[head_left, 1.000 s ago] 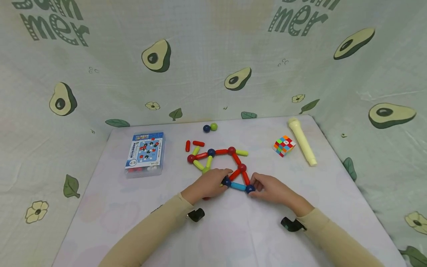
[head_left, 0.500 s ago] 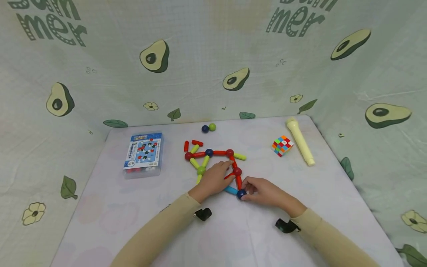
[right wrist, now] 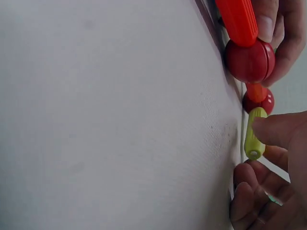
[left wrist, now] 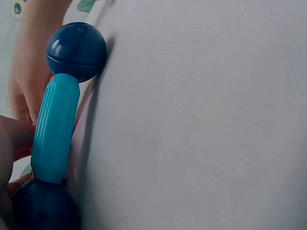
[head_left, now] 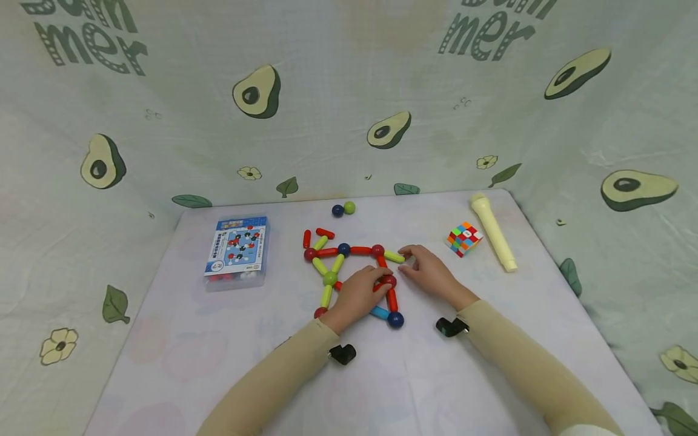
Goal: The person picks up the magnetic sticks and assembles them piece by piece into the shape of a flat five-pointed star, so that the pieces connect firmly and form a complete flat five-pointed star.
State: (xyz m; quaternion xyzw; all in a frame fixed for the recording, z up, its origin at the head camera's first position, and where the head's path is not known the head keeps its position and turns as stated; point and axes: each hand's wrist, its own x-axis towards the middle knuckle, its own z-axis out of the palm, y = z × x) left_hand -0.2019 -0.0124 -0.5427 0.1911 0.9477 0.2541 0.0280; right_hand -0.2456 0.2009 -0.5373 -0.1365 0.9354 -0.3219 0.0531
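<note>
Stick-and-ball frame (head_left: pixel 360 250) on table (head_left: pixel 431 387), looks mostly joined; blue ball (head_left: pixel 338 211), green ball (head_left: pixel 349 208) left apart. Left hand (head_left: pixel 357 295) pinches red ball (right wrist: pixel 245 62); right hand (head_left: pixel 433 272) loosely parted round lime stick (head_left: pixel 393 256), no firm hold

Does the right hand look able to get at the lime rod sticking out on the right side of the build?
Very likely yes: the right hand is beside the free end of the lime rod, with nothing between them. The left hand pinches a red ball nearer the person, out of the way.
</note>
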